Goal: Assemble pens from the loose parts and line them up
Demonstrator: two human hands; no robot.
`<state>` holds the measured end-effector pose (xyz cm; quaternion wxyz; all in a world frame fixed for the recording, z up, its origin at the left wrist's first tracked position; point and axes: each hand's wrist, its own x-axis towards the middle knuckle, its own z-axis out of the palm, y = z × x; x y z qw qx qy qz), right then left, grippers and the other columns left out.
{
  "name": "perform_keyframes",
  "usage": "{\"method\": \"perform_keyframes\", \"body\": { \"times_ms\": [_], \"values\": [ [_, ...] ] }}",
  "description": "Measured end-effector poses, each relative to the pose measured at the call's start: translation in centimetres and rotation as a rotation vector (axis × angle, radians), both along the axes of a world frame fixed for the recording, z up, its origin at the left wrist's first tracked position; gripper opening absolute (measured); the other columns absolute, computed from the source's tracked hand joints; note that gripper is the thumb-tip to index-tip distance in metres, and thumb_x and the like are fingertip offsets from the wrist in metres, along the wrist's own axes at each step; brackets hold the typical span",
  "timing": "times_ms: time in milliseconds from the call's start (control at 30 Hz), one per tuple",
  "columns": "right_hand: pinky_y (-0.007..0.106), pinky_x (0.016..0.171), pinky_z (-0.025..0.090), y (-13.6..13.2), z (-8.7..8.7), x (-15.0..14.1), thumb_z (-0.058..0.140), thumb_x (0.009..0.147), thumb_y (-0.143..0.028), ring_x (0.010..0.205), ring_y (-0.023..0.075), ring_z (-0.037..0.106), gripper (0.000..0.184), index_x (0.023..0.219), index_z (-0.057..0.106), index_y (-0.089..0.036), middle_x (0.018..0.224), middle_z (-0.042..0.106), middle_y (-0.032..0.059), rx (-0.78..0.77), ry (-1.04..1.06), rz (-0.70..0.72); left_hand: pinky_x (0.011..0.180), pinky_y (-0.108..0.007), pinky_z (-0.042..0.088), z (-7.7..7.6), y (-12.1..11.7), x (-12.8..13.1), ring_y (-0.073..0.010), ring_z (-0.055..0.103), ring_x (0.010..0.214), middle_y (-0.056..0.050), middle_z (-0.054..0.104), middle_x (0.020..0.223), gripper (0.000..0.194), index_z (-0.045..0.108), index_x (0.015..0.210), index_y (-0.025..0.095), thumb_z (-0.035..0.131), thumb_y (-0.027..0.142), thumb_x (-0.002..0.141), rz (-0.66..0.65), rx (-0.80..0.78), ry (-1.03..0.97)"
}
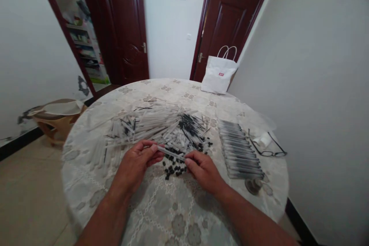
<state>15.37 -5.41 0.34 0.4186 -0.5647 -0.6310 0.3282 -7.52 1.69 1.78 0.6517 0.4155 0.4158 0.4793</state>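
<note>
A translucent pen barrel (170,153) spans the gap between my two hands, tilted slightly down to the right. My left hand (140,157) pinches its left end between thumb and fingers. Its right end is in the closed fingertips of my right hand (203,168), which hide that tip. Just beneath the barrel lie small black plugs (173,170), scattered on the cloth. Behind my hands is a heap of whitish pen tubes (152,121), with dark thin refills (190,125) on its right side.
A row of assembled-looking pens (239,150) lies on the right of the round table (161,215). Beside it are eyeglasses (269,153) and a small round dark object (253,186). A white paper bag (220,75) stands at the far edge. A wooden stool (57,113) is on the left.
</note>
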Motion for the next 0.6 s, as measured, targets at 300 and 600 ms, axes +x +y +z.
{"method": "perform_keyframes", "body": {
  "times_ms": [300,600],
  "values": [
    [0.025,0.075,0.044,-1.2,1.9,-0.6,0.058,0.099,-0.028,0.081,0.0141,0.063,0.015,0.107,0.069,-0.021,0.089,0.070,0.0006,0.168,-0.254,0.100,0.078,-0.033,0.059,0.9,0.1,-0.8,-0.0222,0.073,0.086,-0.008,0.077,0.099,0.024,0.072,0.095,0.020,0.080,0.037,0.081,-0.389,0.202,0.238],
    [0.030,0.083,0.047,-4.2,6.9,3.4,0.061,0.098,-0.024,0.096,0.0199,0.059,0.008,0.098,0.069,-0.021,0.099,0.066,0.0058,0.226,-0.754,0.207,0.092,-0.039,0.056,2.3,-1.4,-0.2,-0.0275,0.073,0.101,-0.009,0.076,0.107,0.032,0.076,0.104,0.025,0.083,0.036,0.075,-0.766,0.152,0.281]
  ]
}}
